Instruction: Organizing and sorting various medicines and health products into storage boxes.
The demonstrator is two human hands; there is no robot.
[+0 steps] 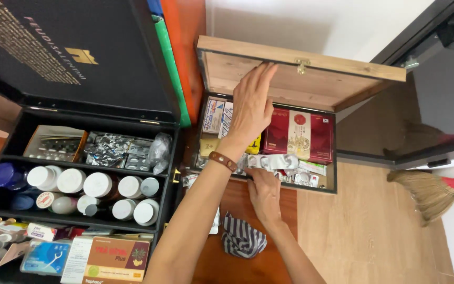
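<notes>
Left hand (250, 108) is laid flat, fingers spread, vs. inner face of raised lid of small wooden hinged box (300, 79). Right hand (264, 192) is set at box's front edge, on silver blister strip (277, 161), long axis left-right; grip can't be told.

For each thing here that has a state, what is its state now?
Wooden box: open, full of medicine packs.
Wooden lid: raised, left hand flat against it.
Right hand: at the box's front edge, on blister packs.
Black case: open.
White-capped bottles: capped, upright.
</notes>
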